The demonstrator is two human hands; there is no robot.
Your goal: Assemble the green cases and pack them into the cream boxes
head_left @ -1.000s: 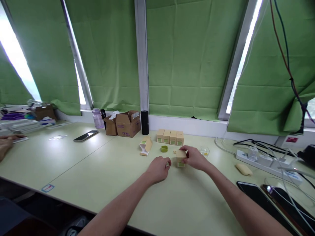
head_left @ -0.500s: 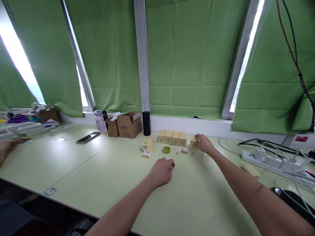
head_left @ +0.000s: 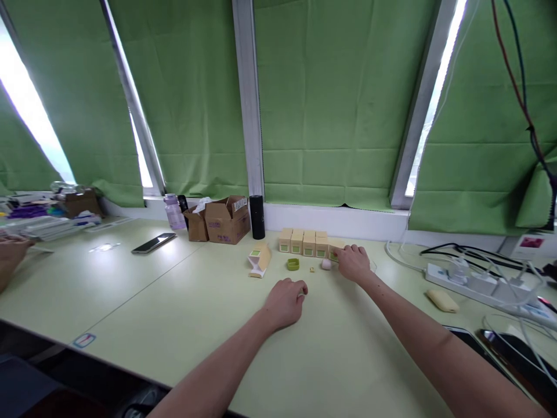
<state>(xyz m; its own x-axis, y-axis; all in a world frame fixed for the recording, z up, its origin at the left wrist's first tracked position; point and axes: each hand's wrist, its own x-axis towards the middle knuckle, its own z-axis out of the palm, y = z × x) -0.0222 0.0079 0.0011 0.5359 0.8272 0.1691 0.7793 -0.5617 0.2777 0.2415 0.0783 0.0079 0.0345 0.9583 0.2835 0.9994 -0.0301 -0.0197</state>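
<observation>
A row of several small beige boxes with green squares stands near the window sill. My right hand is at the row's right end, fingers curled on the last beige box, which touches the row. My left hand rests on the pale green table in a loose fist; nothing shows in it. Between my hands lie a green cap, a pink piece and a tiny beige bit. An opened beige carton lies on its side to the left.
Two brown cardboard boxes, a black cylinder, a purple bottle and a phone sit at back left. A power strip with cables, a yellow oblong piece and dark phones lie right. Another person's hand is at far left.
My right hand carried one beige box from the table's middle to the back and set it against the right end of the row. My left hand stayed where it was.
</observation>
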